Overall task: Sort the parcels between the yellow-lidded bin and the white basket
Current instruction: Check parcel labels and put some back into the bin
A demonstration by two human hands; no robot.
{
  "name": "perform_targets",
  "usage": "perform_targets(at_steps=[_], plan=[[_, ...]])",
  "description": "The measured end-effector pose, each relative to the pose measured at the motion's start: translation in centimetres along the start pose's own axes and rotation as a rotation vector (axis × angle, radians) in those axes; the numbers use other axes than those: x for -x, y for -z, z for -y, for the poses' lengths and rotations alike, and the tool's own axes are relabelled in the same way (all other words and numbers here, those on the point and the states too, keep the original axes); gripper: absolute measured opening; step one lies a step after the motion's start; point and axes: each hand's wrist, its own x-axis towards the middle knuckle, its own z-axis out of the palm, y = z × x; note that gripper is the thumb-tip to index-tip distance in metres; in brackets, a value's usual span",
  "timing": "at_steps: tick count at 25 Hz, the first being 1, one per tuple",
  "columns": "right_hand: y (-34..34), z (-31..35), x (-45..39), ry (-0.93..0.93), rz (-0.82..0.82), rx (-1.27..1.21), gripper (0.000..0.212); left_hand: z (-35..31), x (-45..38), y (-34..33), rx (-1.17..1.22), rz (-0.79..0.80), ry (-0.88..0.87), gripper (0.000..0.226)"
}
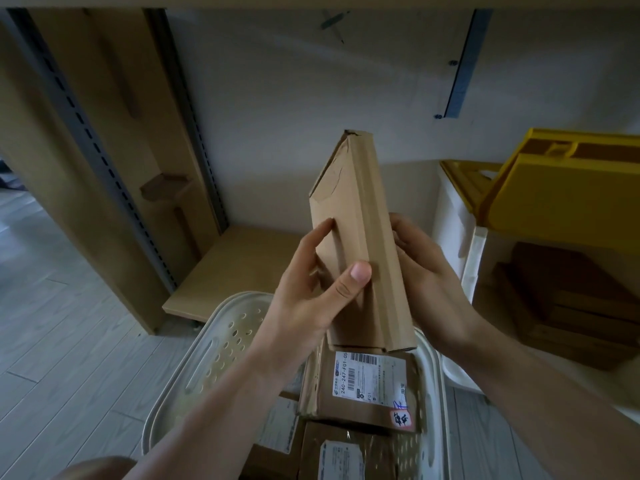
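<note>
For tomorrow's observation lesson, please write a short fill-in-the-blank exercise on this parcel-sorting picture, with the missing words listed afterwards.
1. Both hands, the left hand and the right hand, hold one flat cardboard parcel made of ____.
2. That parcel is held above the white ____, whose perforated wall shows holes.
3. The bin on the right has its ____ lid raised open.
4. The labelled parcel beneath the hands bears a printed ____ at the top of its label.

Missing words: cardboard; basket; yellow; barcode

Two hands — left hand (308, 292), right hand (426, 271) — one raised parcel (360, 237), one white basket (207, 355), one yellow-lidded bin (460, 220).
</note>
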Motion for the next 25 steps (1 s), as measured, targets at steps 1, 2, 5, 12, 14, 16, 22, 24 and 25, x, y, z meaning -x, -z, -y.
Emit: perform_targets(at_steps=[1, 2, 5, 12, 14, 16, 22, 24, 25], plan=[[-0.2, 0.0, 0.0, -0.002, 0.016, -0.009, 0.024, -0.1, 0.1, -0.1, 0.062, 0.021, 0.014, 0.103], [-0.4, 0.0, 0.1, -0.002, 0.03, -0.017, 0.025, -0.3, 0.1, 0.0, 0.109, 0.045, 0.027, 0.105], [-0.7, -0.3, 0.1, -0.013, 0.058, -0.044, 0.026, -0.6, 0.2, -0.2, 0.169, 0.094, 0.026, 0.091], [-0.5, -1.2, -0.1, -0.099, 0.067, -0.082, 0.042, -0.6, 0.1, -0.4, 0.194, 0.099, -0.04, 0.078], [-0.5, -1.2, -0.1, -0.097, 0.06, -0.092, 0.044, -0.7, 0.1, -0.4, 0.203, 0.121, -0.049, 0.076], [-0.4, -1.3, 0.0, -0.106, 0.051, -0.096, 0.042, -0.6, 0.0, -0.4, 0.218, 0.139, -0.055, 0.075], [0.1, -2.1, -0.4, -0.156, -0.12, -0.019, 0.036, -1.2, 0.2, -0.3, 0.178, 0.06, -0.093, 0.046], [0.3, -2.1, -0.3, -0.114, -0.196, 0.119, 0.037, -1.3, 0.1, -0.2, 0.162, -0.05, -0.139, 0.037], [0.3, -2.0, -0.3, -0.081, -0.223, 0.17, 0.04, -1.3, 0.0, 0.0, 0.164, -0.102, -0.165, 0.035]])
